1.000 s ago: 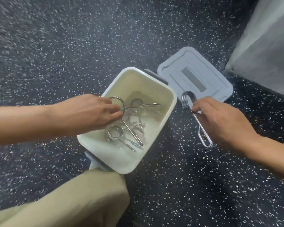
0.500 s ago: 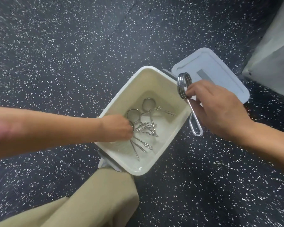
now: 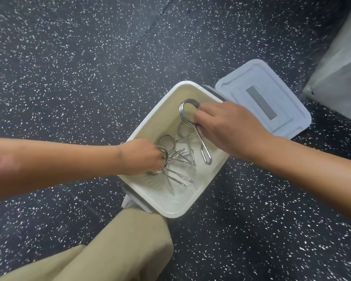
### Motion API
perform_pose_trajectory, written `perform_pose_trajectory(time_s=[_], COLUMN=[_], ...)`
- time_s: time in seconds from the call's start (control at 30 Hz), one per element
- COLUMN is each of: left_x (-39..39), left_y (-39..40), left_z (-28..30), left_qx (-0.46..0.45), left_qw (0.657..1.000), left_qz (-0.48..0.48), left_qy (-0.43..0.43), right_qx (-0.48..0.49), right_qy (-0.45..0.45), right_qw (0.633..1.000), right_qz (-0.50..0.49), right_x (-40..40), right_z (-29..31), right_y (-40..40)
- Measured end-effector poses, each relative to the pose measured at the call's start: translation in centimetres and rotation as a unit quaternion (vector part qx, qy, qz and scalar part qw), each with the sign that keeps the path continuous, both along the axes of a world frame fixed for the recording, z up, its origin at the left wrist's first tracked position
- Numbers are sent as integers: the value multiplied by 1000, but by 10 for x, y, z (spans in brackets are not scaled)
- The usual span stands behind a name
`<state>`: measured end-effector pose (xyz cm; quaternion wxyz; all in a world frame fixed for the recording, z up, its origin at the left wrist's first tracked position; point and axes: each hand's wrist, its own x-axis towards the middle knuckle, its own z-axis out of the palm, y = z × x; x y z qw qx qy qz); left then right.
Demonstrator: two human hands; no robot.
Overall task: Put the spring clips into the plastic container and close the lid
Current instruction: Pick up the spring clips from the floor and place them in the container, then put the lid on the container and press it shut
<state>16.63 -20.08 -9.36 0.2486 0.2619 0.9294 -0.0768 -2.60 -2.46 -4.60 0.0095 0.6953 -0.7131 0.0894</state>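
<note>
A white plastic container (image 3: 150,122) sits open on the speckled floor, with several metal spring clips (image 3: 182,157) lying in it. My left hand (image 3: 142,157) reaches into its near-left side, fingers closed on the coil of one spring clip (image 3: 163,162) that rests on the bottom. My right hand (image 3: 225,128) is over the container's far-right side and grips another spring clip (image 3: 185,112) by its coil, with its handle loop hanging down inside. The grey lid (image 3: 261,94) lies flat on the floor just beyond the container's right corner.
A khaki trouser leg (image 3: 118,246) lies against the container's near corner. A grey block or wall base (image 3: 338,72) stands at the far right, close behind the lid. Dark speckled floor (image 3: 69,67) surrounds everything.
My right hand has carried its spring clip from beside the container's right rim to over the inside. My left hand has stayed inside the container on a clip.
</note>
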Motion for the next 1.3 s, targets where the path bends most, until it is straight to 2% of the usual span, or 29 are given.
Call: perform_pose_trajectory(time_s=[0.07, 0.23, 0.33, 0.5, 0.7, 0.9, 1.07, 1.17, 1.23, 1.3], left_x=[0, 12, 16, 19, 24, 25, 20, 16, 13, 12], left_y=[3, -2, 4, 13, 21, 17, 15, 13, 13, 15], left_z=[2, -1, 11, 20, 27, 38, 44, 48, 48, 49], left_qx=[-17, 16, 51, 102, 116, 125, 130, 135, 129, 135], left_qw=[1000, 998, 995, 986, 981, 978, 975, 971, 967, 961], left_qz=[8, 44, 60, 95, 111, 125, 142, 158, 186, 211], left_qy=[-20, 32, 60, 93, 105, 111, 109, 120, 116, 119], right_qx=[21, 95, 152, 240, 250, 276, 202, 64, -36, -90], right_qy=[14, 53, 91, 107, 122, 80, 14, -79, -111, -127], right_qw=[999, 992, 982, 964, 952, 952, 977, 995, 991, 977], right_qz=[19, 68, 68, 42, 129, 101, 74, 5, -69, -145], right_x=[3, 14, 20, 26, 38, 32, 18, 2, -16, -38], right_z=[-11, -32, -38, -55, -72, -71, -65, -41, -22, -9], right_y=[-9, -31, -40, -49, -48, -46, -42, -36, -28, -18])
